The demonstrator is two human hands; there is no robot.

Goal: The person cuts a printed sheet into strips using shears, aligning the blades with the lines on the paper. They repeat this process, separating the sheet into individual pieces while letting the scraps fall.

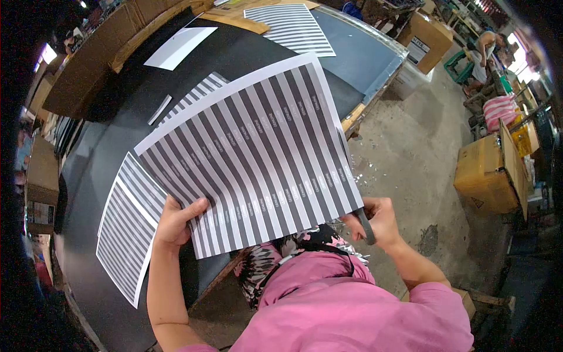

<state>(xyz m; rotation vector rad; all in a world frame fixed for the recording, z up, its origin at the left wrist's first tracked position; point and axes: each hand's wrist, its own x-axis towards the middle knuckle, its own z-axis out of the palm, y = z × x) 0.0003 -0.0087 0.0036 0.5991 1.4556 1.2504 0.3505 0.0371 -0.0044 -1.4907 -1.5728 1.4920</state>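
Observation:
My left hand (177, 221) grips the lower left part of a large sheet of paper (252, 152), thumb on top. The sheet carries dark and light stripes with small printed words and has a white margin along its top and right. It is held up, slightly bowed, above the table. At its lower right corner my right hand (375, 223) is closed around the dark handle of a pair of scissors (367, 226). The sheet hides most of the blades; a thin dark piece shows along its right edge.
On the black table (88, 188) lie striped sheets (126, 234), another striped sheet (290, 26), a white sheet (180, 47) and a paper strip (160, 110). Paper scraps (366, 170) litter the floor. Cardboard boxes (487, 170) stand at right, where a person (484, 53) sits farther back.

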